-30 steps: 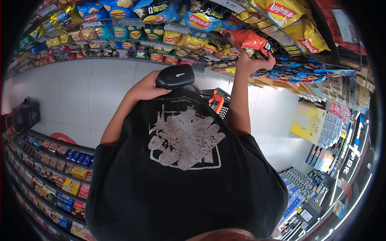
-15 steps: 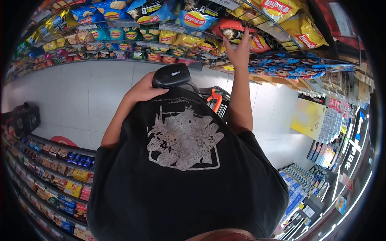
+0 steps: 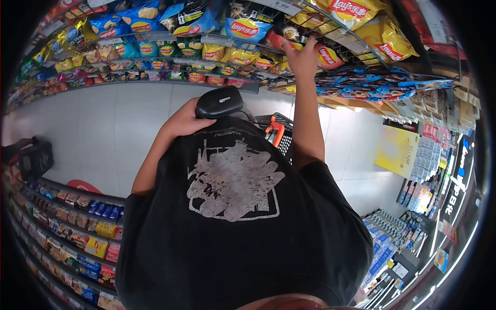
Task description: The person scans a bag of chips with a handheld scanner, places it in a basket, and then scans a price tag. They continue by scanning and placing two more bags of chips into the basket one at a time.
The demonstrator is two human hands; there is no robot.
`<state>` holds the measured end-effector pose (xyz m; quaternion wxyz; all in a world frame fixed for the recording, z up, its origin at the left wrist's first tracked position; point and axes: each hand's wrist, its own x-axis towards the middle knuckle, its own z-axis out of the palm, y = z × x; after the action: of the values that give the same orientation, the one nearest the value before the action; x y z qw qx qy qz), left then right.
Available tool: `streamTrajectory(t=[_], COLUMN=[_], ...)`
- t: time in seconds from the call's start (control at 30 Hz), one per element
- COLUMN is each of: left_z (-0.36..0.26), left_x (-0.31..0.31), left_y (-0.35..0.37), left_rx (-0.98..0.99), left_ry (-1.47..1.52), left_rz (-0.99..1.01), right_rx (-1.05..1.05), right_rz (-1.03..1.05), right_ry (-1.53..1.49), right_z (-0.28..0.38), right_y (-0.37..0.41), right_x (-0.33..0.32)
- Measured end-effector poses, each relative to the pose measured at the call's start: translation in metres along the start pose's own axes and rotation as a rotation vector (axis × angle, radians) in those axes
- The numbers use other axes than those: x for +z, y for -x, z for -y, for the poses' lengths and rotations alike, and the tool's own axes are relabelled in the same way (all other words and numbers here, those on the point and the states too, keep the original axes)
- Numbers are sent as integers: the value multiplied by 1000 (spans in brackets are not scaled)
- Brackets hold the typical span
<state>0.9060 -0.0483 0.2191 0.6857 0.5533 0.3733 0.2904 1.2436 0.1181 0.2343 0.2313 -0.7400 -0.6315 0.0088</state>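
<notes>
My right hand [image 3: 302, 59] reaches into the wire shelf, its thumb and fingers around a red-and-black chip bag [image 3: 279, 40]. The fingers partly cover this bag. Another red Lay's bag [image 3: 329, 57] lies just right of the hand, and a blue Lay's bag [image 3: 247, 30] is to the left. My left hand [image 3: 187, 118] is in front of my chest, closed around a rounded black case-like device [image 3: 219, 102]; its thumb shows along the near edge, while the other fingers are mostly hidden.
A black basket with an orange handle [image 3: 277, 132] is below my right forearm. Yellow Lay's bags [image 3: 390, 44] fill the upper right rack. Snack shelves [image 3: 77, 232] stand at lower left, with a dark basket [image 3: 36, 156] near them. A yellow box display [image 3: 397, 151] is at right.
My right hand has moved slightly down and left, and the red-and-black bag has tilted and shifted with it. My left hand and the black device are nearly unchanged.
</notes>
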Motion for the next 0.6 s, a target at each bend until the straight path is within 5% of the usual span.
streamTrajectory(t=[0.1, 0.17, 0.27, 0.33, 0.37, 0.6], left_z=[0, 1, -1, 2, 1, -20], left_x=[-1, -4, -4, -7, -8, 5], left_y=[1, 4, 13, 14, 13, -9], left_rx=[91, 84, 56, 4, -21, 164], left_ry=[-69, -80, -38, -14, -5, -125], left_rz=[-24, -78, -199, -193, -192, -90], right_rx=[-104, -86, 10, -330, -290, -76], right_rz=[-94, 73, -68, -671, -751, -715], right_ry=[132, 30, -548, -96, -38, 313], right_z=[10, 26, 27, 24, 24, 22], right_y=[14, 24, 20, -4, -18, -86], right_x=[-35, -85, -152, -187, -199, -185])
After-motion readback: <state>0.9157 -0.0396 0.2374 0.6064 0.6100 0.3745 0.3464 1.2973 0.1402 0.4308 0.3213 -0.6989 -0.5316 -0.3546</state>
